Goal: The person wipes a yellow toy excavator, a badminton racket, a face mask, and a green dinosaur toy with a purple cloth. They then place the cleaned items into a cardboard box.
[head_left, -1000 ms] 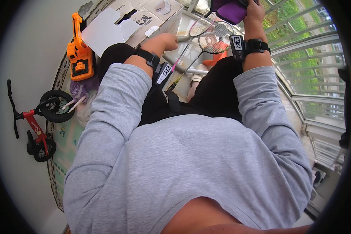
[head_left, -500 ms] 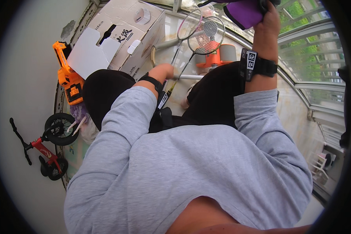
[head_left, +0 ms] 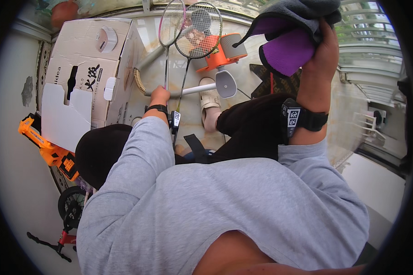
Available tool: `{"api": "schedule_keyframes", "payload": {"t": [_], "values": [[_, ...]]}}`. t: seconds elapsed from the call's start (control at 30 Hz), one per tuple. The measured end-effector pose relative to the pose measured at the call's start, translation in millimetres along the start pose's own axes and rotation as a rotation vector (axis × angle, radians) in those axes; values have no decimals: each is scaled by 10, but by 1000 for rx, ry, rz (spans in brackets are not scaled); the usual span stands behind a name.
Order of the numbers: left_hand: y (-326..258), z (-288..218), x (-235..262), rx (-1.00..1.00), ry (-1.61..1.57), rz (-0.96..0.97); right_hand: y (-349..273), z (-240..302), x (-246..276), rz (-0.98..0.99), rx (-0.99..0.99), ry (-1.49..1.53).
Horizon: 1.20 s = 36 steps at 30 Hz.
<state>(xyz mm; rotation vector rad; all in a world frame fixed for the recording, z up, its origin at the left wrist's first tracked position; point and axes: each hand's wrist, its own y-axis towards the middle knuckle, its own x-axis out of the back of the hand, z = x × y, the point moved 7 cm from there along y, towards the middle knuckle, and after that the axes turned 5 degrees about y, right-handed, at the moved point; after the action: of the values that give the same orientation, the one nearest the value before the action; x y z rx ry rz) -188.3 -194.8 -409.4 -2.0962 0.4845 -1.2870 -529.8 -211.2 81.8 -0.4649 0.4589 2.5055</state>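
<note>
Two rackets far ahead, a cloth aloft at right

A large cardboard box (head_left: 89, 55) stands far left. To its right, a pink-framed badminton racket (head_left: 167, 46) and a dark-framed racket (head_left: 188, 57) overlap at their heads, their shafts crossing above a white tube (head_left: 192, 89). At far right, a purple-and-grey cloth (head_left: 289, 51) hangs bunched in the right hand (head_left: 323, 55), its fingers gripping it. The left hand (head_left: 160, 95) seems curled around the pink-framed racket's lower end; whether it also grasps the other, I cannot tell. Pulling one racket alone could snag the overlapping frames; a loosened grip could drop the cloth.
</note>
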Motion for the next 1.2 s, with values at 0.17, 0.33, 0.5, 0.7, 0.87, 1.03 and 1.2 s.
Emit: {"api": "schedule_keyframes", "payload": {"t": [0.17, 0.33, 0.5, 0.7, 0.87, 1.03, 1.2], "values": [[-141, -152, 150, 78, 167, -66, 272, -295, 21, -25, 94, 106], [-138, -97, 268, -45, 79, -101, 504, -774, -41, 45, -230, 197], [-87, -91, 290, -70, -319, -176, 484, -518, 178, 95, -281, 321], [-450, -407, 587, -189, -385, -451, 305, -321, 43, 168, -192, 332], [-865, -741, 828, -305, -662, -431, 149, -206, -249, 164, -159, 363], [-1666, -1238, 1328, -594, -1192, -259, 33, -15, -426, 181, -75, 371], [-2441, -1759, 2203, -936, -1192, -139, -469, -257, -935, 385, -83, 175]]}}
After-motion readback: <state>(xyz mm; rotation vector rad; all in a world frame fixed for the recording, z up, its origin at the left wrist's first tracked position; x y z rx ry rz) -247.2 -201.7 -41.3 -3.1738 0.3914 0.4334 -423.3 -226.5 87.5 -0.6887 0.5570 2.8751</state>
